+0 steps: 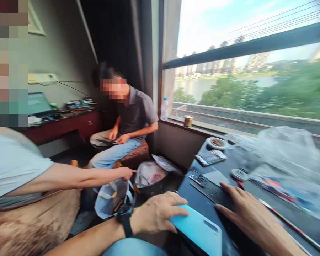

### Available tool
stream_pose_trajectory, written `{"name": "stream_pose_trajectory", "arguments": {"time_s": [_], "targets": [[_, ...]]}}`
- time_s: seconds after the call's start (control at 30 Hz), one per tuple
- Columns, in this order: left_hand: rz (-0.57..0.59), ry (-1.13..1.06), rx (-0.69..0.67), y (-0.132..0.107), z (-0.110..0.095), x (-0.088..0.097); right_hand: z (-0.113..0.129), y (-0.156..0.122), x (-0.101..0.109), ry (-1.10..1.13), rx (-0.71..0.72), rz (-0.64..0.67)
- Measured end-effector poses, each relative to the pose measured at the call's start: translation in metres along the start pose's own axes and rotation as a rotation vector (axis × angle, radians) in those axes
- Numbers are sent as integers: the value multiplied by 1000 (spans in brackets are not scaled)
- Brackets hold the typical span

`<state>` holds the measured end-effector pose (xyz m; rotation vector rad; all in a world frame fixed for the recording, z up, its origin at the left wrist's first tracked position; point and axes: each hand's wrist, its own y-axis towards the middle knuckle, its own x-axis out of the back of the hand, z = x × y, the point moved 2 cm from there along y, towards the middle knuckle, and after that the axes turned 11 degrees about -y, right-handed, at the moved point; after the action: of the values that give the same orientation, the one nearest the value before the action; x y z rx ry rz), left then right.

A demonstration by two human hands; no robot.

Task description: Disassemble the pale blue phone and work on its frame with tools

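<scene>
My left hand (pixel 162 211), with a black watch on its wrist, has its fingers over the end of a light blue phone (pixel 200 227) at the table's near edge. The fingers are closed on the phone, and its camera strip faces up. My right hand (pixel 245 209) reaches over the table with thumb and forefinger spread apart. Between and just beyond them lies a dark flat panel (pixel 209 192); I cannot make out how firmly they touch it. A small circuit-like phone part (pixel 198 179) lies at the panel's far end, beside a pale flat sheet (pixel 216 176).
On the dark table (pixel 304 222) are a tape roll (pixel 239 174), an opened phone (pixel 209 158), an ashtray (pixel 217 143) and plastic bags (pixel 288 149). A can (pixel 188 121) and bottle (pixel 164 109) stand on the sill. A co-worker's arm (pixel 96 176) points over bags; another person (pixel 138 110) sits beyond.
</scene>
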<state>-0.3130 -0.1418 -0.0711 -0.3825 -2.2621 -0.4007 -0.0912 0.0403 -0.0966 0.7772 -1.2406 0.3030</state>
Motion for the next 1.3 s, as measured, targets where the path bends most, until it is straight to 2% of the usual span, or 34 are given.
{"name": "stream_pose_trajectory", "arguments": {"time_s": [0.07,0.13,0.33,0.43,0.5,0.6,0.73,0.83,0.93,1.1,1.3], "targets": [[-8,-31,30,0,0,3,-11,-2,23,-41,63,148],[17,-50,33,1,3,4,-9,-1,35,-73,59,211],[74,-34,-11,6,7,-1,2,1,38,-82,19,219],[79,-2,-1,18,4,4,-1,-1,38,-72,22,216],[3,19,12,36,3,13,-2,-1,38,-70,20,217],[-121,57,69,74,9,25,-1,-1,38,-70,17,220],[-158,92,151,127,35,27,-1,-2,38,-66,12,219],[-135,104,212,150,57,24,-2,-3,38,-55,8,217],[-103,82,242,158,68,21,-3,-4,36,-39,0,216],[-141,-37,279,157,66,22,-5,-5,35,-16,-17,217],[-230,-403,398,154,72,26,-6,-5,35,-2,-11,212]]}}
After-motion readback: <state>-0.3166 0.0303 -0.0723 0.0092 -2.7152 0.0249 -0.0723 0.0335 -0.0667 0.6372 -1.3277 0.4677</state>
